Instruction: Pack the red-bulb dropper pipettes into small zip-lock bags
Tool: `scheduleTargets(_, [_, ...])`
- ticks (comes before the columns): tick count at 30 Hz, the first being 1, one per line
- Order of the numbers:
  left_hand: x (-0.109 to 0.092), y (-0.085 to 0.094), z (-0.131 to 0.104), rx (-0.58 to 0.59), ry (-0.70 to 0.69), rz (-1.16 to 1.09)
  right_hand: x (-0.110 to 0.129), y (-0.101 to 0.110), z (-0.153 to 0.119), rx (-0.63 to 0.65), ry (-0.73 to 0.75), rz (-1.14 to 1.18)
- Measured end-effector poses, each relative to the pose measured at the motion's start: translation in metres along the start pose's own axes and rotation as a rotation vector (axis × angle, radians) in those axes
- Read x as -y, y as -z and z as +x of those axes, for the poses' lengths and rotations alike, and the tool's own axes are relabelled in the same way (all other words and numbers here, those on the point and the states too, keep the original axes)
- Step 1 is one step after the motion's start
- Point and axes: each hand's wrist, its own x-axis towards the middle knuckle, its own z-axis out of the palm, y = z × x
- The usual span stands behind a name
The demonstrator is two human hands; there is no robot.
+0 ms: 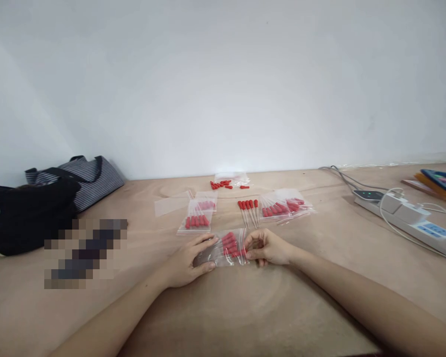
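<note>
A clear zip-lock bag (215, 255) lies flat in front of me with several red-bulbed droppers (229, 244) inside, bulbs toward its right end. My left hand (189, 260) holds the bag's left end, thumb and fingers on either side of it. At the right end, my right hand (265, 248) pinches the zip edge between thumb and fingers. Just beyond, several loose droppers (249, 210) lie side by side, red bulbs pointing away. Filled dropper bags (195, 229) rest to their left, and more filled bags (282, 214) overlap to their right.
Near the wall are small red bulbs (219, 185) and a plastic bag (236, 177). An empty-looking clear bag (167, 206) lies left. Farther left are a black bag (29, 213), a striped bag (100, 178) and a blurred-out object (87, 253). A power strip (412, 220) with cables lies right.
</note>
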Motion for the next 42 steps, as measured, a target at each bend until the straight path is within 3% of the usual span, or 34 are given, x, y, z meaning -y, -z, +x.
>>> scheduleTargets(5, [0.001, -0.001, 0.001, -0.004, -0.013, -0.018, -0.006, -0.007, 0.007, -0.097, 0.101, -0.128])
scheduleTargets(11, [0.001, 0.000, 0.000, -0.012, -0.014, -0.033, -0.005, -0.010, 0.009, -0.065, 0.090, -0.099])
scheduleTargets(18, [-0.002, 0.001, 0.001, -0.013, -0.023, -0.024, -0.008, -0.017, 0.010, -0.006, 0.187, -0.081])
scheduleTargets(22, [-0.003, 0.001, 0.001, -0.020, -0.020, -0.016, -0.007, -0.021, 0.010, -0.134, 0.200, -0.182])
scheduleTargets(27, [-0.002, 0.001, 0.001, -0.026, -0.020, -0.015, -0.001, -0.002, 0.009, -0.248, 0.256, -0.350])
scheduleTargets(30, [-0.001, -0.001, 0.000, -0.027, -0.014, -0.012, 0.004, 0.016, 0.006, -0.339, 0.378, -0.613])
scheduleTargets(33, [-0.002, -0.003, -0.001, -0.023, -0.028, -0.020, 0.004, 0.025, 0.003, -0.263, 0.467, -0.811])
scheduleTargets(37, [-0.003, -0.003, 0.002, -0.031, -0.094, -0.017, 0.003, 0.023, -0.002, -0.179, 0.514, -0.902])
scheduleTargets(42, [0.007, 0.011, 0.032, -0.136, -0.123, 0.117, 0.008, 0.014, -0.007, -0.159, 0.576, -0.700])
